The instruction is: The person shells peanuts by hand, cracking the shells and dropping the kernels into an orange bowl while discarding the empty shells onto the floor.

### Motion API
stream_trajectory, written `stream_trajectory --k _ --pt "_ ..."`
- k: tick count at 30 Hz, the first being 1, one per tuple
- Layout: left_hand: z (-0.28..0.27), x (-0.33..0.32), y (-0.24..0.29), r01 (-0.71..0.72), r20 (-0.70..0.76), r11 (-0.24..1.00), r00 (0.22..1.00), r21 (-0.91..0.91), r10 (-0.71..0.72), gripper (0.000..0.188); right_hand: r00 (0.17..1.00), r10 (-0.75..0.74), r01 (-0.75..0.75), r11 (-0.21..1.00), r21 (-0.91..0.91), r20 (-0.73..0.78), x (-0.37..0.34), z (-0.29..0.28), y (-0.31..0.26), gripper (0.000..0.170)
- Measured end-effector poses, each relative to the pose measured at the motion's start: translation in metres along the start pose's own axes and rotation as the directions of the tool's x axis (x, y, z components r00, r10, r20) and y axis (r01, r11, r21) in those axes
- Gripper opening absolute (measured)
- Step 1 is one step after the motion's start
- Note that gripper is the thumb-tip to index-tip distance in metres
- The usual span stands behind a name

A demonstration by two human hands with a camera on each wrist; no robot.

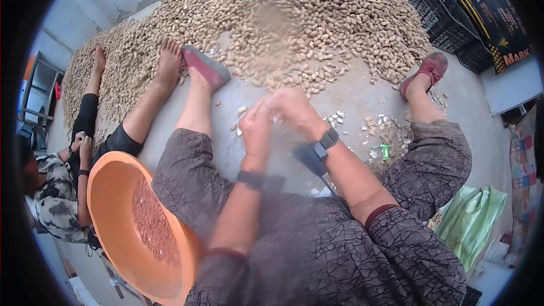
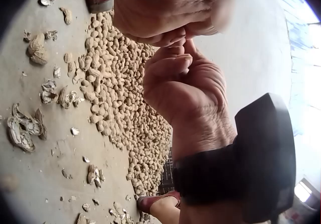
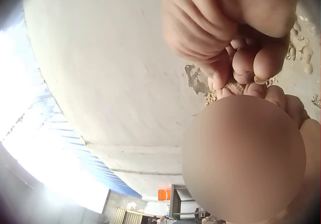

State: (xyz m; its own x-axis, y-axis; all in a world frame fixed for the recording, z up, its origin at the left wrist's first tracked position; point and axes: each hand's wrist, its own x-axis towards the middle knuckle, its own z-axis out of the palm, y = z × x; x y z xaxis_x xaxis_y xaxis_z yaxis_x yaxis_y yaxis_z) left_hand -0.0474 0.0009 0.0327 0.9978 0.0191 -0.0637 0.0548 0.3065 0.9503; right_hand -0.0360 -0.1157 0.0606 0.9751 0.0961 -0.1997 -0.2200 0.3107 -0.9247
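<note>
Both hands meet at chest height above the floor, in front of the peanut heap (image 1: 340, 17). My left hand (image 1: 258, 130) and right hand (image 1: 296, 112) are blurred in the head view. The right wrist view shows a peanut (image 3: 234, 88) pinched between the fingertips of the right hand (image 3: 225, 23) and those of the left hand (image 3: 288, 106); a blurred disc covers part of the left. In the left wrist view, the left hand (image 2: 170, 11) hides the peanut, and the curled fingers of the right hand (image 2: 188, 86) touch it from below.
An orange basin (image 1: 107, 209) with reddish kernels (image 1: 153, 221) stands left of my leg. Broken shells (image 1: 385, 127) litter the floor between my legs. Another person (image 1: 56, 198) sits at the left. Black crates (image 1: 439, 17) stand back right, a green sack (image 1: 473, 224) front right.
</note>
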Motion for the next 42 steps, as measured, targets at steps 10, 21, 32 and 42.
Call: stream_trajectory --k 10,21,32,42 --pt "0.004 -0.002 0.004 0.051 -0.02 0.986 0.998 -0.158 -0.054 0.031 0.999 -0.052 0.052 0.997 -0.047 0.015 0.001 0.001 0.011 0.023" --pt "-0.004 0.002 0.011 0.123 0.161 0.971 0.983 -0.206 -0.09 0.036 0.987 -0.048 0.053 0.998 -0.034 0.156 0.003 -0.012 0.001 0.023" --pt "-0.002 -0.001 0.014 0.201 0.23 0.938 0.963 -0.282 -0.138 0.029 0.955 -0.025 0.006 0.998 0.066 0.296 0.001 -0.008 -0.002 0.024" --pt "-0.003 0.001 0.015 0.257 0.363 0.923 0.921 -0.286 -0.144 0.033 0.94 -0.003 -0.043 0.991 0.128 0.341 -0.006 -0.009 -0.009 0.021"
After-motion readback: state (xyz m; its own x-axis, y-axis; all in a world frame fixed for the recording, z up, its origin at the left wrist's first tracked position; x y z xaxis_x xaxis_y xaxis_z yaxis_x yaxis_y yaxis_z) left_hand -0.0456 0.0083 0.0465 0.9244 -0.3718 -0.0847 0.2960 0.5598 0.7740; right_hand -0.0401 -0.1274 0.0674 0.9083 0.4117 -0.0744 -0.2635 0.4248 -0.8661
